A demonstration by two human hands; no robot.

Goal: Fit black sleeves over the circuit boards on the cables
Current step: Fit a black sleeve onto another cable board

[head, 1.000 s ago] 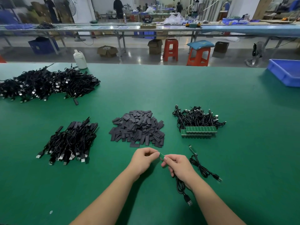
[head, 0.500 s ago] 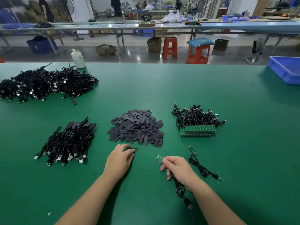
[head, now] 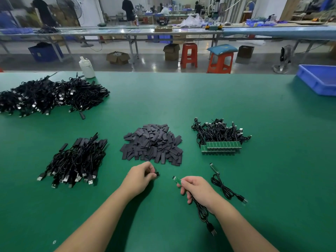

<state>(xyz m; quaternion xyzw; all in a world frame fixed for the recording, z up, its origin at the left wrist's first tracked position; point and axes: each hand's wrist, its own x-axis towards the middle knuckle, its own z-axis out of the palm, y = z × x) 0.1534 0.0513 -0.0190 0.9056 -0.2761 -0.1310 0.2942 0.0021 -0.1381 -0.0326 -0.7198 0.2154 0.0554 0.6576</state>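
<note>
- While both forearms reach in from six o'clock, the green table [head: 181,99] carries several heaps: a big tangle of black cables [head: 49,96] at ten o'clock, with a white bottle [head: 87,67] just behind it at the table's far edge.
- Nearer, at nine o'clock of the left hand, lies a smaller bundle of sleeved cables [head: 76,160], their USB plugs pointing toward the person.
- At twelve o'clock sits the pile of black sleeves [head: 152,144], its near edge just beyond the left hand's knuckles.
- At one o'clock lies a batch of bare-board cables [head: 220,137], their green boards lined up in a row along the near side.
- One loose cable [head: 224,186] lies at three o'clock of the right hand, apart from it.
- A blue bin [head: 320,80] stands at two o'clock on the table's right edge; what it holds cannot be seen.
- Between the two hands the table shows bare green, with nothing blocking the gap.
- The left hand [head: 139,179] is curled, fingertips and thumb pinching a single black sleeve [head: 157,174] just above the table.
- The right hand [head: 197,190] grips a cable [head: 202,213] near its circuit board [head: 177,180]; the green board sticks out toward ten o'clock, aimed at the sleeve but not touching it, while the cord trails back to a USB plug at six o'clock.
</note>
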